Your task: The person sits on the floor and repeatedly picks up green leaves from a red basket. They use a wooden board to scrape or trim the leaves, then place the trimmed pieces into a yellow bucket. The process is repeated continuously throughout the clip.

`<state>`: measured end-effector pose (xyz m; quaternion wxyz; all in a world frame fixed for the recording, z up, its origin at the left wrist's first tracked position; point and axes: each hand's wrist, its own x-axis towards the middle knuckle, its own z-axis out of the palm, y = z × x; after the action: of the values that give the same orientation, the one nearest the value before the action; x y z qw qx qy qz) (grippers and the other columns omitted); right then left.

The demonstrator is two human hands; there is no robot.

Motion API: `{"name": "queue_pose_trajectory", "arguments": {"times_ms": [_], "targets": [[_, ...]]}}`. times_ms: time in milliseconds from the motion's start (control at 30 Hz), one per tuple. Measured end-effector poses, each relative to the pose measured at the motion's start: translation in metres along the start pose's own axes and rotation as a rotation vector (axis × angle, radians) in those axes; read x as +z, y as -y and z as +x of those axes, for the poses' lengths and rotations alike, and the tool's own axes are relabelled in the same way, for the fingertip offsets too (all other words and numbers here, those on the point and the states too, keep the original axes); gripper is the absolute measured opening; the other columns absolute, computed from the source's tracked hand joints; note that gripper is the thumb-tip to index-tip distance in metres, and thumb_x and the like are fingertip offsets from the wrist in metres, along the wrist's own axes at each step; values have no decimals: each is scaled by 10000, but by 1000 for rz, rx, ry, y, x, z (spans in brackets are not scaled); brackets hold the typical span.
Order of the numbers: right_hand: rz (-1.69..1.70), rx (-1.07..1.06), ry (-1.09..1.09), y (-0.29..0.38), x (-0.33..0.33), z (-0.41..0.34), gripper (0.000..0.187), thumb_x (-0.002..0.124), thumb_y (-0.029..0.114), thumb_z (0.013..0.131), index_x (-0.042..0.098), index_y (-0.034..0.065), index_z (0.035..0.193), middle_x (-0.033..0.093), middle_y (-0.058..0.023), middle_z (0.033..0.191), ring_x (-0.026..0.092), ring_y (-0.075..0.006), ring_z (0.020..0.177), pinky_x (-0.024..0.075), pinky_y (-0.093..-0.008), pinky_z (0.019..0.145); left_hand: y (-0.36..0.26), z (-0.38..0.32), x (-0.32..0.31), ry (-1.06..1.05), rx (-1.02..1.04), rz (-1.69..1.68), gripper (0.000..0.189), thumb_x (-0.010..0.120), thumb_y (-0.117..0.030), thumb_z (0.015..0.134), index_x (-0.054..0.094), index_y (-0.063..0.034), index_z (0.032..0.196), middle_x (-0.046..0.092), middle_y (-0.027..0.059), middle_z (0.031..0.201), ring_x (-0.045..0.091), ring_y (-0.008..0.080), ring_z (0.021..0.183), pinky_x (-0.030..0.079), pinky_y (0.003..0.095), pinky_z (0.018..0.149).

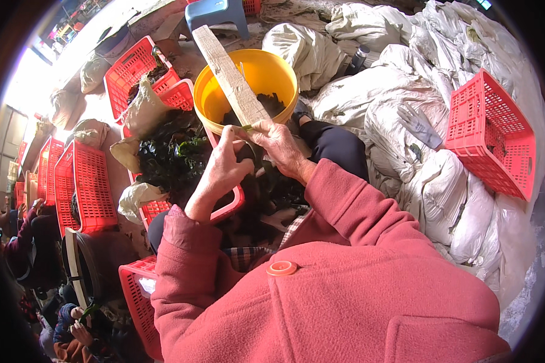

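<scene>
Both my hands are raised in front of the near end of a rough wooden plank (229, 75), which lies across a yellow plastic bucket (268, 63). My left hand (225, 165) and my right hand (277, 145) meet at the fingertips on a strip of dark green leaf, probably seaweed (247, 128); part of it hangs below the fingers. Dark pieces lie in the bottom of the bucket. Left of my hands, a red plastic crate (234, 204) holds a heap of wet, dark green seaweed (170, 154) with pale cloth sacking at its side.
White woven sacks (404, 90) are piled on the right, with a grey glove (420, 125), a dark bottle (358, 59) and a red crate (490, 136) on them. A blue stool (218, 13) stands beyond the bucket. More red crates (86, 186) and other people are on the left.
</scene>
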<state>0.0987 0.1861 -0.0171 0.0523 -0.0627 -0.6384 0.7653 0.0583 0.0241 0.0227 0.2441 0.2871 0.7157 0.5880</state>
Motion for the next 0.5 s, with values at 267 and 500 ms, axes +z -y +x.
{"name": "queue_pose_trajectory", "arguments": {"times_ms": [267,500], "targets": [[-140,96,11,-4,-5,-3,287,659,271,937,671,8,1051,642,-14,867,606,-88,664,526,-231,500,12,11,-6,-230,-24,191,294,564,46,763,517,-21,1045,607,37,847,546,86,739,440,234,657],[-50,208,179,2,-17,-10,255,674,257,933,693,18,1018,640,1,863,610,-82,735,541,-228,676,20,17,-6,-196,-38,153,208,602,22,781,566,-14,983,616,12,835,556,72,742,445,233,650]]}}
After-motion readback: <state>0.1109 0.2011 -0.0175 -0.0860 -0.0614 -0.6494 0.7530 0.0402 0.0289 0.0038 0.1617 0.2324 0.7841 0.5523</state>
